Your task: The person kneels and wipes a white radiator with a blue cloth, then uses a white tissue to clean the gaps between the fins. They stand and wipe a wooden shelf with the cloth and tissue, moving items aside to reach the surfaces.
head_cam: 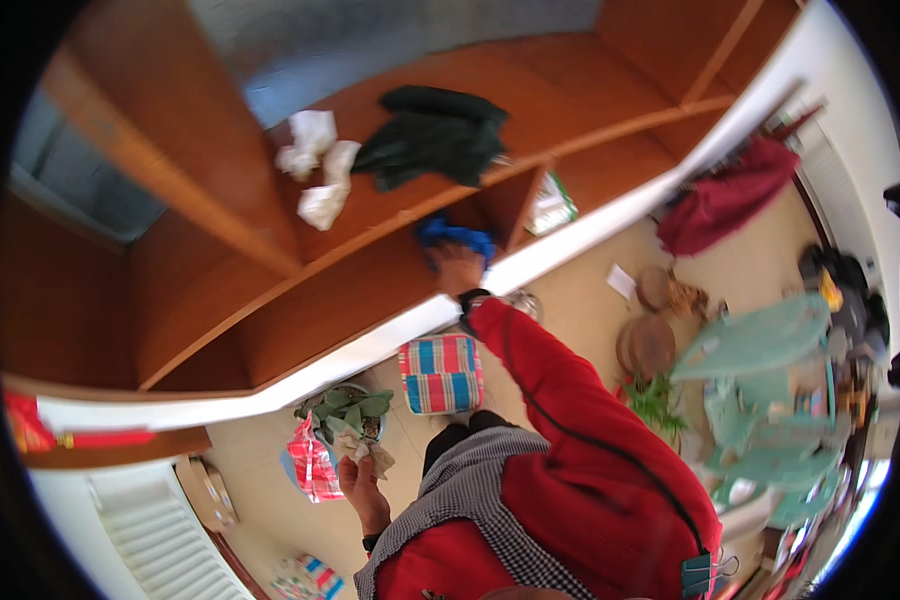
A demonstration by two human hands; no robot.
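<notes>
My right hand (459, 268) reaches into a lower compartment of the wooden shelving (360, 300) and presses on a bunched blue cloth (471, 236); motion blurs its fingers. Low at my left side, my left hand (364, 495) holds a crumpled pale tissue or cloth (364, 452). On the shelf above the blue cloth lies a dark green, folded cloth or garment (442, 135). Crumpled white tissues (330, 184) lie left of it. A white and green packet (551, 206) sits in the compartment to the right of my right hand.
A plaid padded stool (441, 373) stands before me. Left of it are a potted plant (356, 409) and a red checked bag (313, 465). Rightward are round wooden stools (649, 345), a green plant (656, 405), pale green furniture (765, 337) and a hanging maroon cloth (727, 202).
</notes>
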